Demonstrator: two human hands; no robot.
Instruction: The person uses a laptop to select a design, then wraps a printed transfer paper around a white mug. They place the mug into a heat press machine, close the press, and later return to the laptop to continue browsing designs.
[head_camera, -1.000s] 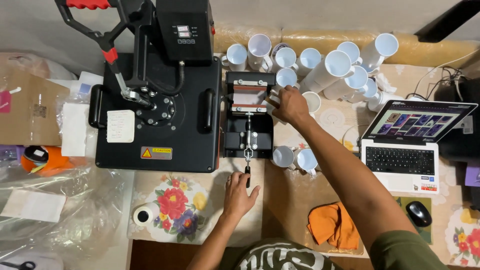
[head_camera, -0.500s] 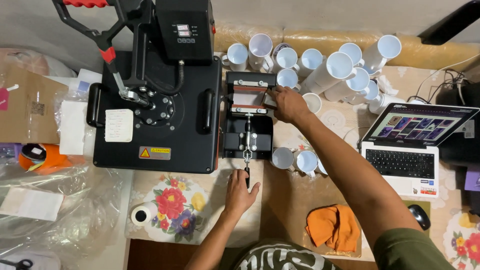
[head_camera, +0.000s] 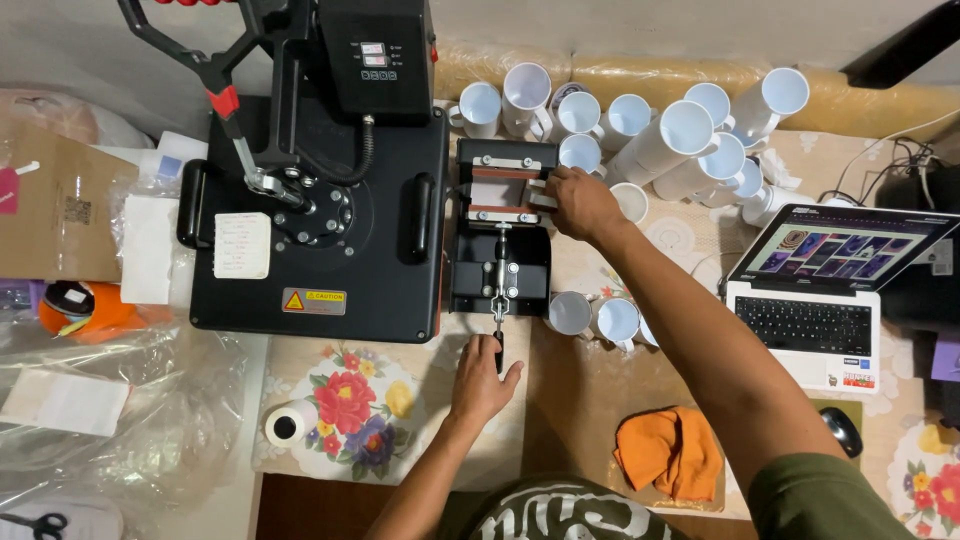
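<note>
Mug press (head_camera: 502, 225) is sited on the table (head_camera: 590, 400), touching the right side of the large black flat heat press (head_camera: 320, 215), far of the floral mat (head_camera: 350, 400). Body is black; the cradle at the far end shows reddish heating bands around a pale insert, which may be a mug, but this cannot be confirmed from above. A lever rod runs from the cradle toward the near edge, ending in a black handle (head_camera: 497, 350).

Step in hand, as judged: clamp being worked with the load steadied. Left hand (head_camera: 482, 380) is set on the lever handle, fingers curled over its tip; whether the grip is fully clenched cannot be told. Right hand (head_camera: 580, 203) is pressed against the right end of the cradle, fingers on the insert or band; a grasp cannot be confirmed, contact only.

Next move is judged to call for a straight pull or push along the rod line, with the cradle end held square so that the insert is not skewed, and with fingers kept clear of the bands.

Noted nearby: a cluster of white mugs (head_camera: 640, 125) at far right, two more mugs (head_camera: 595, 318) just right of the press base, a laptop (head_camera: 820, 290) at right, an orange cloth (head_camera: 672, 450) near, a tape roll (head_camera: 287, 425) near left.
</note>
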